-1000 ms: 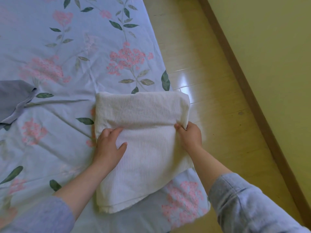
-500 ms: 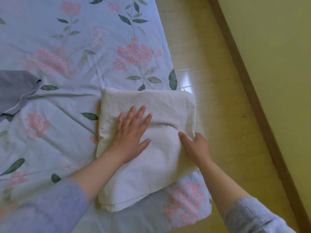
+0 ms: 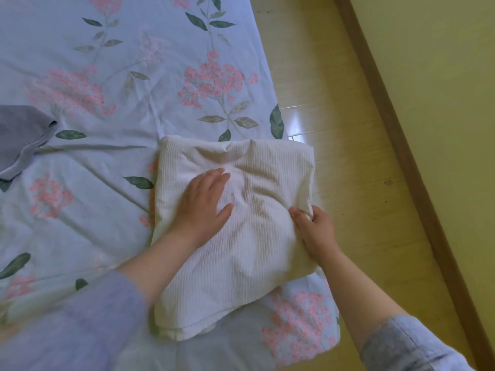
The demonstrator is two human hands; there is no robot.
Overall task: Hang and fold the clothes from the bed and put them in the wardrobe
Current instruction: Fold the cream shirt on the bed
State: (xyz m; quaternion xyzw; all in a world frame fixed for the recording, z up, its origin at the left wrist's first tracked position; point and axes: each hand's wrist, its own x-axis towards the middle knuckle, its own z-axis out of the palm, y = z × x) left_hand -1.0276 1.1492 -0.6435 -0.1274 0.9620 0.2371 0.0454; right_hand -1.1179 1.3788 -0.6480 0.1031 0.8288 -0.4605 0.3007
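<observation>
Garment (image 3: 257,245) under left hand (image 3: 203,207), apparently flat

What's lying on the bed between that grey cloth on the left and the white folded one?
Nothing but floral bedsheet, creased, between the grey cloth and the white folded garment, seen from the head view.

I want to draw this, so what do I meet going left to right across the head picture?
Grey cloth, left hand, right hand, wooden floor, yellow wall. Both hands are on the white folded cloth.
</observation>
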